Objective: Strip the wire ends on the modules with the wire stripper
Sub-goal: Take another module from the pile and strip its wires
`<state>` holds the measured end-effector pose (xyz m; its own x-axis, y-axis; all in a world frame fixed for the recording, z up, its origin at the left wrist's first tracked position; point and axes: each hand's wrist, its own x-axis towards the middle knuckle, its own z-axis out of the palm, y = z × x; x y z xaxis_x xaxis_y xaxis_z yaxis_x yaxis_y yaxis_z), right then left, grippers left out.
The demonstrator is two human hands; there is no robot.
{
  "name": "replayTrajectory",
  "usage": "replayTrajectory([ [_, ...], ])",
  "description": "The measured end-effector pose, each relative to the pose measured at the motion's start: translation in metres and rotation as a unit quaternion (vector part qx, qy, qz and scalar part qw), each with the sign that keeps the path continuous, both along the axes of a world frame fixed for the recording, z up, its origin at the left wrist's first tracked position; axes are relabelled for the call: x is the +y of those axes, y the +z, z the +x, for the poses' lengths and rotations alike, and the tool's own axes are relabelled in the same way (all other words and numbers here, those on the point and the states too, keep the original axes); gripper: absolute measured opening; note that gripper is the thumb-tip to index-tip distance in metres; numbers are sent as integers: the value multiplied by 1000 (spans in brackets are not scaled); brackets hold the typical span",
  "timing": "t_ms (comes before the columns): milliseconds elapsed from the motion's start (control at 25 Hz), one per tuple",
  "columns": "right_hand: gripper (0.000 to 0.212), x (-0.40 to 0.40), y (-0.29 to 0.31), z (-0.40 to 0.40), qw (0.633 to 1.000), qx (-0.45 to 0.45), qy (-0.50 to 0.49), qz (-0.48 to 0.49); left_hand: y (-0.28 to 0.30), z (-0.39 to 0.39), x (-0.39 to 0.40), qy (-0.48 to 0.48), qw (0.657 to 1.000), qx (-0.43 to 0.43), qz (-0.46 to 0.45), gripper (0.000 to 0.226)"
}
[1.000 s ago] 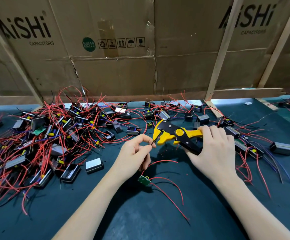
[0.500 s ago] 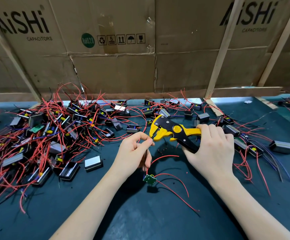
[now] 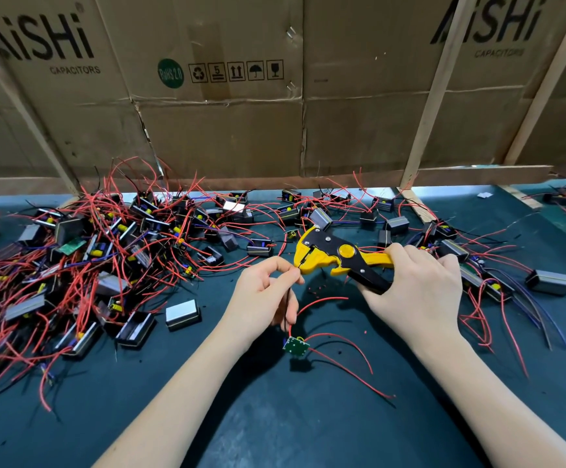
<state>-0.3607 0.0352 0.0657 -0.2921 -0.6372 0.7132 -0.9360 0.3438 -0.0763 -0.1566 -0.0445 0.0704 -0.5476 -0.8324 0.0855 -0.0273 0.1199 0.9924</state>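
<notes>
**Wire end held at the stripper head, both hands engaged**

The right hand (image 3: 417, 292) grips the handles of the wire stripper (image 3: 339, 260), fingers curled over the yellow upper handle and the black lower one. The tool is hard plastic with black metal plates, a round yellow knob at its middle and a hooked yellow head pointing toward the left hand.

The left hand (image 3: 264, 298) pinches a thin black wire (image 3: 287, 309) between thumb and forefinger, right at the stripper's head; whether the wire end sits inside the head cannot be told. The wire drops from that pinch to a small green circuit board (image 3: 296, 346), which hangs below the left hand, above the dark, matte mat (image 3: 275, 417). Thin red wires curve away from the board toward the right forearm.

Left of the left hand lies a tangled pile of modules (image 3: 82, 261): boxy black and grey cases with glossy red leads. More modules lie scattered beyond the right hand. Creased brown cardboard (image 3: 227, 123) stands behind both hands.
</notes>
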Motion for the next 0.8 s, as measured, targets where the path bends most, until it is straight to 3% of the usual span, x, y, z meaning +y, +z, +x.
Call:
replayTrajectory([
  [280, 47, 0, 0, 2, 999, -18, 8, 31, 0, 1, 0, 3, 1000, -15, 4, 20],
  [800, 54, -3, -7, -1, 1000, -7, -10, 5, 0, 0, 0, 8, 999, -27, 18, 19],
])
